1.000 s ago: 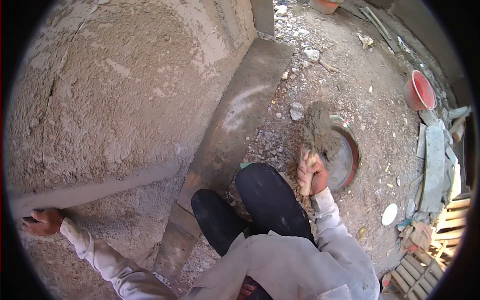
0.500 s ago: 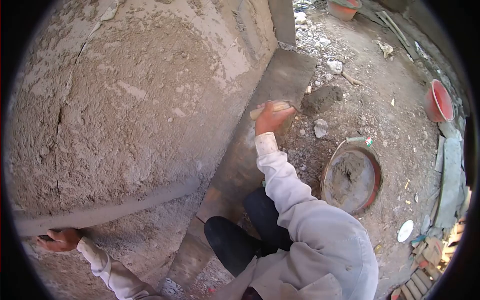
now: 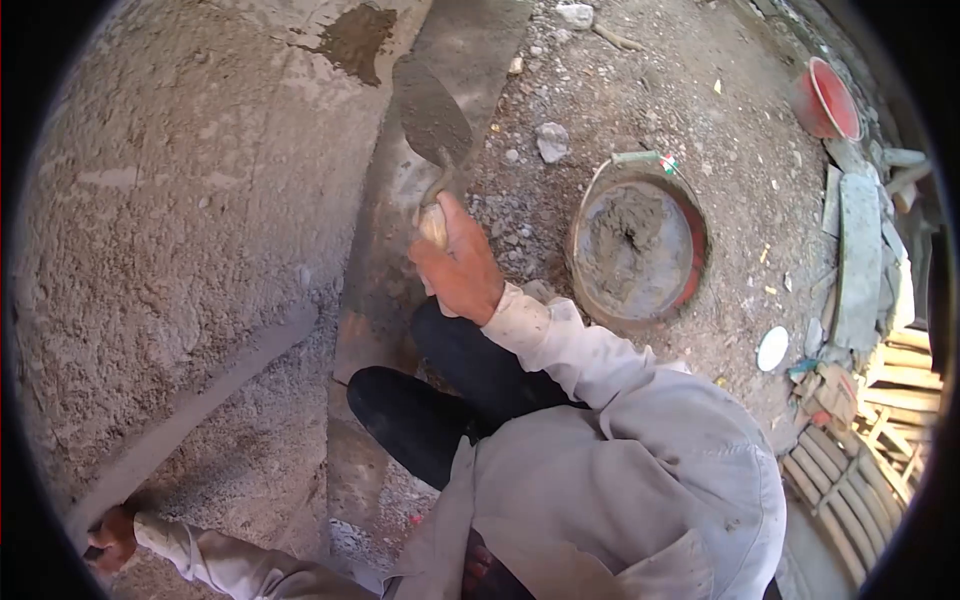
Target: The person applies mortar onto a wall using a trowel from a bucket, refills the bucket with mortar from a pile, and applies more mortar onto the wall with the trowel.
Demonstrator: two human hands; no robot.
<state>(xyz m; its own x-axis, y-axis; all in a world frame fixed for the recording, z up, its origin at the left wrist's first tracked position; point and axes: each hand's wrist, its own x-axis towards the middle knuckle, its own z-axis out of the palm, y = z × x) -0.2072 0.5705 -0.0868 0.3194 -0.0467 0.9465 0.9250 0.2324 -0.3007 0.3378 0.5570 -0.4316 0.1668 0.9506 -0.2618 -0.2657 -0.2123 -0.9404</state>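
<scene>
My right hand (image 3: 462,262) is closed around the wooden handle of a trowel (image 3: 432,112), its blade pointing up and away beside the wall and coated in grey mortar. A dark wet patch of mortar (image 3: 358,42) sticks to the rough plastered wall (image 3: 200,230) beyond the blade. Low on the left, my left hand (image 3: 114,540) has its fingers curled at the lower end of a long straightedge (image 3: 200,405), which lies slanting across the wall. Part of that hand falls in shadow at the view's edge. To the right stands a bucket (image 3: 695,262) with grey mortar in it.
A board (image 3: 375,215) runs along the wall's foot. Rubble and a pale stone (image 3: 552,142) lie on the dirt floor. Farther right are a red bucket (image 3: 828,98), a white disc (image 3: 772,348), a plank (image 3: 857,260) and stacked wooden pieces (image 3: 835,500).
My right hand has swung the trowel from over the ground to beside the wall, and the wet patch has appeared there. The view has shifted; the straightedge now slants more steeply.
</scene>
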